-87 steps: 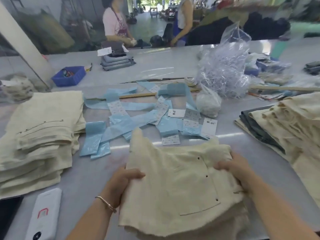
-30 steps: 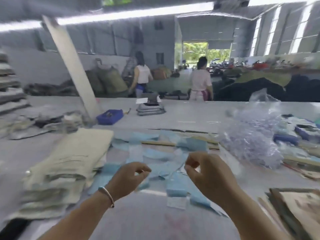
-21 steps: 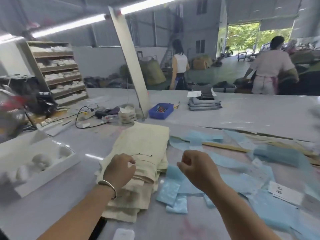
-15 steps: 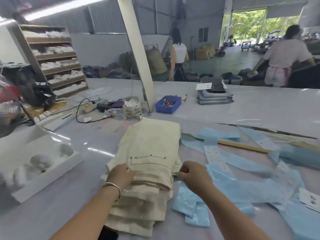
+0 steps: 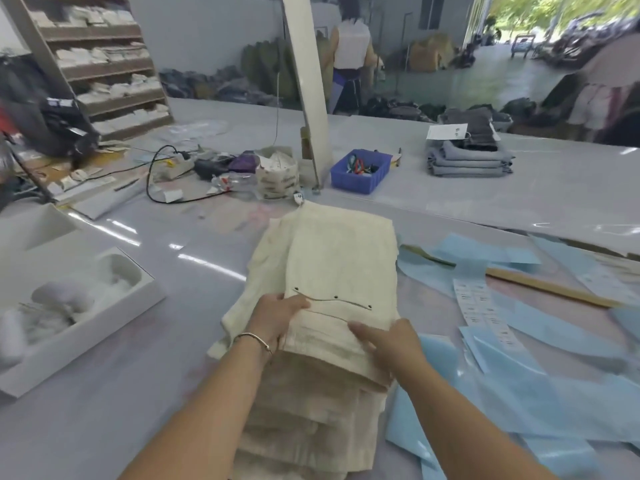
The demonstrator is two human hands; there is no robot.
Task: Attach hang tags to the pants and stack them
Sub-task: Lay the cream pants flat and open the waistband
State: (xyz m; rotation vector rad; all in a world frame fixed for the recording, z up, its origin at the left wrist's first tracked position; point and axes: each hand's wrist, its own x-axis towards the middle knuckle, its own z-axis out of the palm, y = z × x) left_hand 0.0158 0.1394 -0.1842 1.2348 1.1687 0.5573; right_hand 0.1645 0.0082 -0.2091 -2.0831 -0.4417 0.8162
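Cream folded pants (image 5: 341, 271), top of stack (image 5: 311, 393): your left hand (image 5: 277, 318) apparently grips the near-left edge; your right hand (image 5: 391, 341) rests on it, fingers straight.

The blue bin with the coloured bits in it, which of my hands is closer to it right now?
Left, slightly. The left hand sits almost straight below the blue bin on the cream pants stack; the right hand is lower.

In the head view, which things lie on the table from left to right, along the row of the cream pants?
White tray → stack of cream pants under both hands → light blue paper strips.
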